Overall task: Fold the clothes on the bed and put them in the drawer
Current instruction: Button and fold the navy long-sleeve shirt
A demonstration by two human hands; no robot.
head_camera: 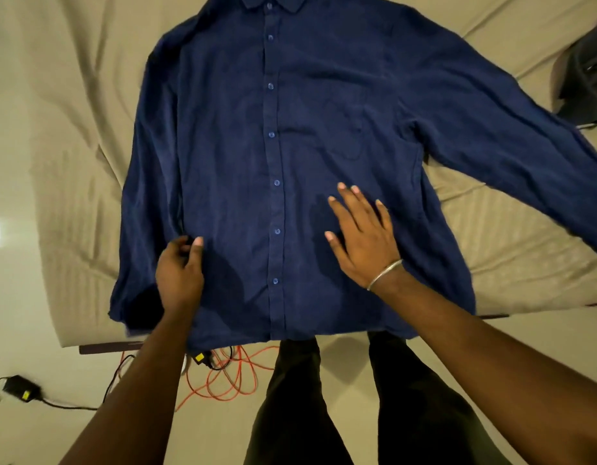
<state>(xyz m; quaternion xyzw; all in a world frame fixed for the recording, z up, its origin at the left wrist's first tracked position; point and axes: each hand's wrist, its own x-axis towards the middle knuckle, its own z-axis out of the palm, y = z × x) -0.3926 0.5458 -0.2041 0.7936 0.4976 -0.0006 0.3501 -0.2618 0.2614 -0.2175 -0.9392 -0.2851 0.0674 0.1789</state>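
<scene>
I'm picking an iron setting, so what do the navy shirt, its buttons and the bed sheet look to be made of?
The navy shirt looks like soft matte woven cloth, maybe cotton or brushed fabric: no sheen, fine limp creases. Its buttons look like smooth blue plastic with a slight gloss. The bed sheet looks like thin beige woven cloth, matte and rumpled into long folds. The exact fibre cannot be told from here.

Navy button-up shirt spread flat, front up, buttoned, on beige bed, one sleeve outstretched

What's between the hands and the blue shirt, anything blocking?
Nothing visible. The right hand lies flat on the blue shirt; the left hand is at its left side seam, fingers curled; whether it pinches cloth is unclear.
</scene>
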